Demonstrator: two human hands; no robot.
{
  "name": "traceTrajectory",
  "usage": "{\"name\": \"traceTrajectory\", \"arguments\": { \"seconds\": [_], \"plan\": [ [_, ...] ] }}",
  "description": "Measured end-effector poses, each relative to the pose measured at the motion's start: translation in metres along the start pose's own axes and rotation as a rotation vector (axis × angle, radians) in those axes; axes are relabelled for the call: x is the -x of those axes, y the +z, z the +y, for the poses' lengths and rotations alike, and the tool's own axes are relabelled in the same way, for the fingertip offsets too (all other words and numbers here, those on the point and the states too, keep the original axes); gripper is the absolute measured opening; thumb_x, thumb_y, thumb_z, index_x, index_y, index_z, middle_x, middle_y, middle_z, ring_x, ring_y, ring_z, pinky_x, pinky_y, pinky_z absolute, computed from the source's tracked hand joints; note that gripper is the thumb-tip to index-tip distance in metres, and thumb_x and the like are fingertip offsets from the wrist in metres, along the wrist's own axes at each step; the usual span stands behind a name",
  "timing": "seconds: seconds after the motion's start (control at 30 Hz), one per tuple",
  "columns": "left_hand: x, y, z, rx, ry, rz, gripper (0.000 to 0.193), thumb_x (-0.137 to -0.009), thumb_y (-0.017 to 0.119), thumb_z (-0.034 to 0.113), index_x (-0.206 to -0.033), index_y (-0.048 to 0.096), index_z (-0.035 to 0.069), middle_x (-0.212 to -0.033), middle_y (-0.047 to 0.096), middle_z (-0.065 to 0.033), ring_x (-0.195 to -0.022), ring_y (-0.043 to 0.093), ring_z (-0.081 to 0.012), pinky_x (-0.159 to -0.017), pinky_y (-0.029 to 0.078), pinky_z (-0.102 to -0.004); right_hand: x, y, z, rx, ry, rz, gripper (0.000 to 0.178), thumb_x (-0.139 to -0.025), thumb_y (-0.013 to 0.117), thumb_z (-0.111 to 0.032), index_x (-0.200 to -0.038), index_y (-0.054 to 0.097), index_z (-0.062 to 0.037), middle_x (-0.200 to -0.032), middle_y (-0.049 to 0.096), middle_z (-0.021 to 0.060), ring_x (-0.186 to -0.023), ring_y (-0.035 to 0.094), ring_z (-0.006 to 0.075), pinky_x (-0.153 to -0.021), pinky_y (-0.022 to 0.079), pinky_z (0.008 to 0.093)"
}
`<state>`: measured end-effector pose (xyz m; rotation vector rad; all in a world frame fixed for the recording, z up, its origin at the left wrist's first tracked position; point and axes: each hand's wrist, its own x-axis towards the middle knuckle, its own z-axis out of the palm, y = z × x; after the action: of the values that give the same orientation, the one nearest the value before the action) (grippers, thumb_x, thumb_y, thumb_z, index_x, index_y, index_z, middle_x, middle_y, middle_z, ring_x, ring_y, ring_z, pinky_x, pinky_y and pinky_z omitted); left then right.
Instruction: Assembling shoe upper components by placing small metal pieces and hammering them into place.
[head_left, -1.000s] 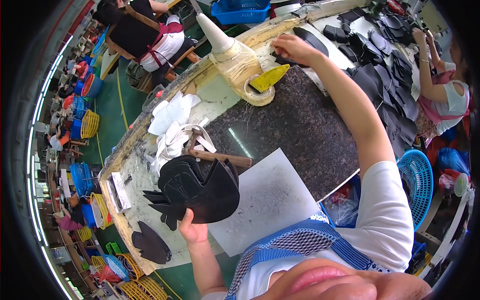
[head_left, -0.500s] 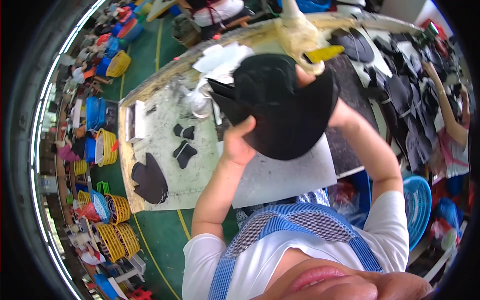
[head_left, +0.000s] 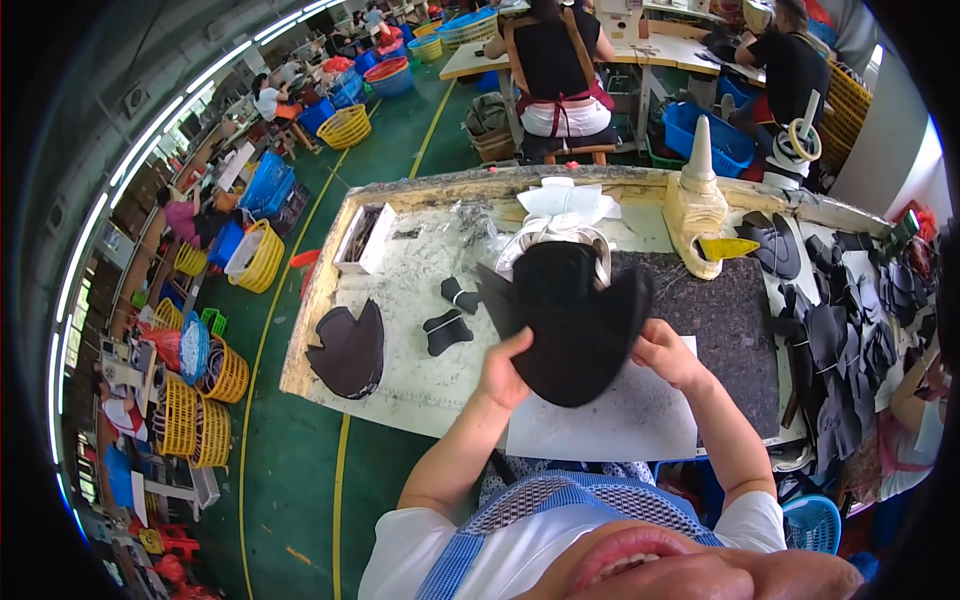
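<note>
Left hand [head_left: 508, 372]: thumb pressed on the near-left edge of the stack, other fingers hidden beneath; it grips the stack.
Right hand [head_left: 672, 356]: fingers curled in at the stack's right edge; whether they pinch it, I cannot tell.
Change at the edge: half a second ago, right fingertips showed in the stack's far-right notch; now that hand is at the side, so the left probably bears more of the load.
Stack of black pieces [head_left: 575, 350]: held up between both hands, in front of the white sheet [head_left: 600, 440] and the white pieces [head_left: 568, 200].
Stack's direction: rounded end toward the person, squarer end away, side points spreading left and right; the body runs near to far, but its width looks similar, so the long axis is unclear.
Worktable, left: dark flat piece [head_left: 348, 352], then two small tied black bundles [head_left: 447, 331].
Worktable, right: dark mat [head_left: 735, 340], heaped black pieces [head_left: 835, 330].
Far edge: cone-topped stand [head_left: 695, 215] with a yellow pointed piece [head_left: 730, 248].
Beyond: a seated co-worker [head_left: 550, 65], back turned.
</note>
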<state>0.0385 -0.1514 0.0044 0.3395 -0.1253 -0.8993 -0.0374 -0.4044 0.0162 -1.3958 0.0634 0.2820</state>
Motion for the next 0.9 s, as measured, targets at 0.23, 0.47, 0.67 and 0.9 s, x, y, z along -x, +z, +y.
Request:
{"name": "traceTrajectory", "arguments": {
  "seconds": [0.23, 0.47, 0.67, 0.9],
  "plan": [
    [0.004, 0.004, 0.027, -0.079, 0.044, 0.177, 0.033, -0.093, 0.058, 0.014, -0.123, 0.056, 0.000, -0.120, 0.063, -0.0129, -0.104, 0.064, -0.0251, -0.093, 0.051, -0.0366, 0.026, -0.021, -0.083, -0.786, -0.555, -0.125, 0.069, -0.097, 0.044, -0.047, -0.138, 0.036, 0.0081, -0.058, 0.036, -0.0054, -0.050, 0.037, 0.0043, -0.050, 0.031, 0.0184],
    [-0.025, 0.024, 0.022, -0.260, 0.260, 0.375, 0.026, -0.088, 0.062, 0.002, -0.114, 0.061, -0.001, -0.106, 0.067, -0.0096, -0.096, 0.065, -0.0213, -0.087, 0.052, -0.0313, 0.027, 0.049, -0.053, 0.510, -0.272, -0.098, 0.067, -0.077, 0.074, -0.010, -0.134, 0.038, -0.0093, -0.059, 0.051, -0.0006, -0.054, 0.050, 0.0087, -0.053, 0.041, 0.0246],
    [-0.026, 0.042, -0.002, -0.844, 0.591, 0.442, 0.033, -0.085, 0.068, 0.004, -0.116, 0.059, -0.003, -0.109, 0.064, -0.0091, -0.095, 0.062, -0.0171, -0.085, 0.050, -0.0294, 0.030, 0.065, -0.034, -0.075, -0.336, -0.063, 0.055, -0.084, 0.065, -0.002, -0.132, 0.040, -0.0099, -0.084, 0.056, 0.0037, -0.078, 0.055, 0.0110, -0.072, 0.044, 0.0265],
    [-0.069, 0.060, -0.021, -0.689, 0.853, 0.437, 0.036, -0.083, 0.075, 0.011, -0.113, 0.062, -0.003, -0.113, 0.064, -0.0084, -0.100, 0.060, -0.0152, -0.085, 0.047, -0.0280, 0.037, 0.101, -0.011, -0.150, -0.425, -0.201, 0.056, -0.081, 0.067, -0.003, -0.131, 0.044, -0.0040, -0.124, 0.051, 0.0133, -0.119, 0.050, 0.0235, -0.104, 0.037, 0.0360]
  ]
}}
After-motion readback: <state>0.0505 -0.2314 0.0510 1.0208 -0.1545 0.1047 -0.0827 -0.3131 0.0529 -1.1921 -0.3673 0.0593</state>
